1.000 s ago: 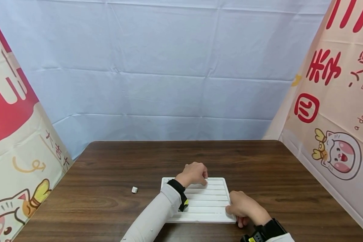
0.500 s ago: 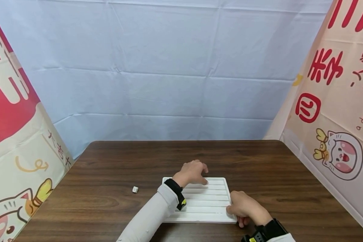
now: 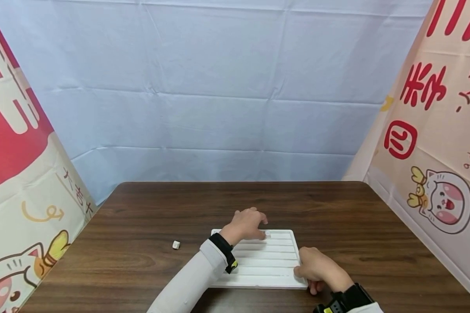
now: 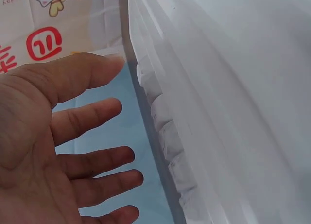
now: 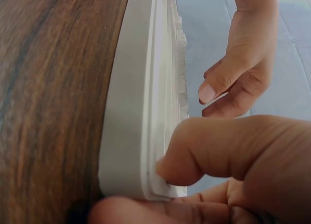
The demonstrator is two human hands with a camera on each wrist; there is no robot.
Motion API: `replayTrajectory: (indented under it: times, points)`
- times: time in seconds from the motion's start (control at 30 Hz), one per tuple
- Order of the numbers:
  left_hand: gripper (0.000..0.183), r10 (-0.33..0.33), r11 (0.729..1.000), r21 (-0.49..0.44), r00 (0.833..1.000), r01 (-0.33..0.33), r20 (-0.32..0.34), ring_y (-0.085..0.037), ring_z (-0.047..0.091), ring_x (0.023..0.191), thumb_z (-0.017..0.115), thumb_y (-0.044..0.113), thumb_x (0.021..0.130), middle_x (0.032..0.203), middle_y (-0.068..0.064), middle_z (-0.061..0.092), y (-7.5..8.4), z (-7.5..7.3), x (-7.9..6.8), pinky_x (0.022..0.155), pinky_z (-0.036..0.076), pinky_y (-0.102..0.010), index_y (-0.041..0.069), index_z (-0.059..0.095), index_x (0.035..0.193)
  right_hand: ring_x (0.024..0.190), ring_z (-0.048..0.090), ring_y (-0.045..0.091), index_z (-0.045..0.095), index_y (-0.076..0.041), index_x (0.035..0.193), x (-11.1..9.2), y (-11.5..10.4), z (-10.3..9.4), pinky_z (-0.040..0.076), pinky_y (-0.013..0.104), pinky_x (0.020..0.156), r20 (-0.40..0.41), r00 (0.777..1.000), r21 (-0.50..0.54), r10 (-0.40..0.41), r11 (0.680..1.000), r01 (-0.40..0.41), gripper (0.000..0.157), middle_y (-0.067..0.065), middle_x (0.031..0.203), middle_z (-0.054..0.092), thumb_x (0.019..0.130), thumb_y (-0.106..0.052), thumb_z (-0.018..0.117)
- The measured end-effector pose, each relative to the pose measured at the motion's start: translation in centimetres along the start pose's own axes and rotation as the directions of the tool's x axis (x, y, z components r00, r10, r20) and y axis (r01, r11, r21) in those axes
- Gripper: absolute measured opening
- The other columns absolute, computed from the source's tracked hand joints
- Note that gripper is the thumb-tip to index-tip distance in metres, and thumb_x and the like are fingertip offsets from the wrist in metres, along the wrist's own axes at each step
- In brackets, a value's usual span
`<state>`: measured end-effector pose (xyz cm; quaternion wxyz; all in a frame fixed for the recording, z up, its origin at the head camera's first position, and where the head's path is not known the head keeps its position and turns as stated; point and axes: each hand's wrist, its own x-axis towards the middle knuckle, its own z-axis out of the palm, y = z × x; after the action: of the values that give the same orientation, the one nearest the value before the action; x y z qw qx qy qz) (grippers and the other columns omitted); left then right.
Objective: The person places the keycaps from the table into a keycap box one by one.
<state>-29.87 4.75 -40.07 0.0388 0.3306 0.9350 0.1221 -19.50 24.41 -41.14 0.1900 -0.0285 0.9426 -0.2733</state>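
A white ridged tray (image 3: 272, 263) lies on the table, with rows running across it. Over its far edge my left hand (image 3: 244, 227) hovers, its fingers spread and holding nothing. In the left wrist view, several small white cube-like pieces (image 4: 171, 139) stand side by side in the tray's row near those fingers. One piece (image 3: 268, 234) shows just right of the thumb in the head view. My right hand (image 3: 317, 266) grips the tray's near right corner, thumb on the rim and fingers below. A loose white cube (image 3: 176, 245) sits on the table left of the tray.
The dark wood-grain table (image 3: 141, 217) extends around the tray on all sides. A pale blue cloth (image 3: 211, 108) hangs behind it. Printed cloths stand at the left (image 3: 27, 191) and right (image 3: 438, 143) sides.
My left hand's fingers have come away from the tray's far row and straightened, and the hand has shifted slightly left. The right hand stays at the corner.
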Motion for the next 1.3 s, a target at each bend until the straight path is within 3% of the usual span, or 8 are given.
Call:
replayTrajectory:
  times: [0.23,0.47,0.73,0.97,1.17,1.3]
  points:
    - [0.034,-0.004,1.000,0.017,1.000,0.004,-0.012,-0.016,0.052,0.104,0.072,0.031,0.082,0.107,0.006,0.060,-0.9,-0.3,-1.7,0.086,0.037,-0.050,0.020,0.067,0.114,0.029,0.049,0.014,0.058,0.003,0.076,0.1,0.0,0.1,0.038,0.026,0.031,0.010,1.000,0.009,0.001,1.000,-0.001,0.005,0.010,0.040,0.051,0.080,0.000,0.058]
    - [0.032,-0.010,1.000,0.003,0.999,0.010,-0.032,-0.019,0.047,0.115,0.070,0.032,0.083,0.112,0.004,0.059,-1.6,-0.7,-2.9,0.088,0.037,-0.050,0.022,0.067,0.113,0.030,0.049,0.014,0.059,0.003,0.080,0.1,0.0,-0.1,0.039,0.027,0.031,0.017,1.000,0.000,-0.007,1.000,0.007,0.005,0.010,0.040,0.051,0.082,-0.001,0.057]
    - [0.032,-0.006,0.999,-0.046,0.999,0.004,-0.048,-0.020,0.053,0.104,0.070,0.030,0.083,0.110,0.000,0.059,-2.6,-0.9,-4.3,0.083,0.039,-0.049,0.017,0.067,0.113,0.030,0.050,0.014,0.059,0.002,0.078,0.2,0.0,0.0,0.040,0.027,0.032,0.019,1.000,-0.013,-0.001,1.000,0.002,0.006,0.010,0.040,0.052,0.082,-0.002,0.058]
    - [0.032,-0.035,0.995,-0.100,0.998,0.029,-0.054,-0.026,0.043,0.122,0.069,0.026,0.084,0.116,-0.004,0.059,-3.9,-0.9,-5.6,0.089,0.035,-0.053,0.014,0.067,0.114,0.030,0.050,0.014,0.059,0.003,0.077,0.1,-0.1,0.0,0.039,0.026,0.032,0.016,1.000,-0.022,0.007,1.000,-0.006,0.006,0.009,0.040,0.052,0.081,-0.002,0.058]
    - [0.033,-0.056,0.996,-0.068,0.996,0.051,-0.066,-0.024,0.053,0.101,0.071,0.026,0.083,0.109,-0.004,0.058,-4.8,-0.9,-6.4,0.080,0.038,-0.049,0.014,0.066,0.113,0.031,0.050,0.013,0.058,0.002,0.074,0.3,0.0,0.2,0.039,0.025,0.032,0.015,1.000,-0.034,0.017,0.999,-0.017,0.008,0.009,0.040,0.052,0.081,-0.002,0.059]
    - [0.033,-0.075,0.996,-0.051,0.995,0.072,-0.069,-0.023,0.054,0.096,0.071,0.027,0.082,0.106,-0.004,0.057,-5.3,-0.9,-6.8,0.078,0.039,-0.048,0.015,0.066,0.113,0.030,0.050,0.014,0.058,0.002,0.075,0.3,0.0,0.1,0.039,0.026,0.032,0.008,1.000,-0.029,0.017,0.999,-0.017,0.007,0.009,0.040,0.052,0.081,-0.002,0.059]
